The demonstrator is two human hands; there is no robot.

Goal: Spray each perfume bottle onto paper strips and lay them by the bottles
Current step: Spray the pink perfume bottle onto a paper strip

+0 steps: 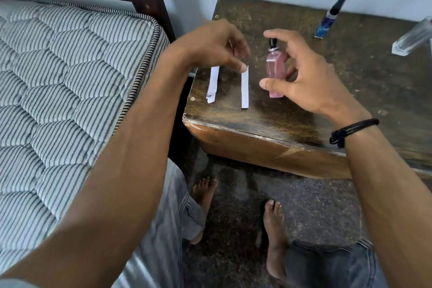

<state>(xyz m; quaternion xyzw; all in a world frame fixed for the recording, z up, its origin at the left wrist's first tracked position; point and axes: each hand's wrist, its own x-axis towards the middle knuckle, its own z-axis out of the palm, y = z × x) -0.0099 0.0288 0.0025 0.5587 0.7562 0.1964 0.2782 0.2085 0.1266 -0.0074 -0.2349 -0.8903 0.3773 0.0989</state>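
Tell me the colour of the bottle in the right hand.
Pink bottle, black spray cap; head view.

Dark scuffed table [374, 65] bears a paper strip [213, 84], blue bottle [329, 18], clear bottle [413, 37]

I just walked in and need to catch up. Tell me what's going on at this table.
A person is working at a worn wooden table beside a bed. The right hand holds a pink perfume bottle, forefinger poised over its black spray top. The left hand pinches the top end of a paper strip close beside that bottle. A second strip lies on the table further left. A blue bottle and a clear bottle are at the back right, untouched.
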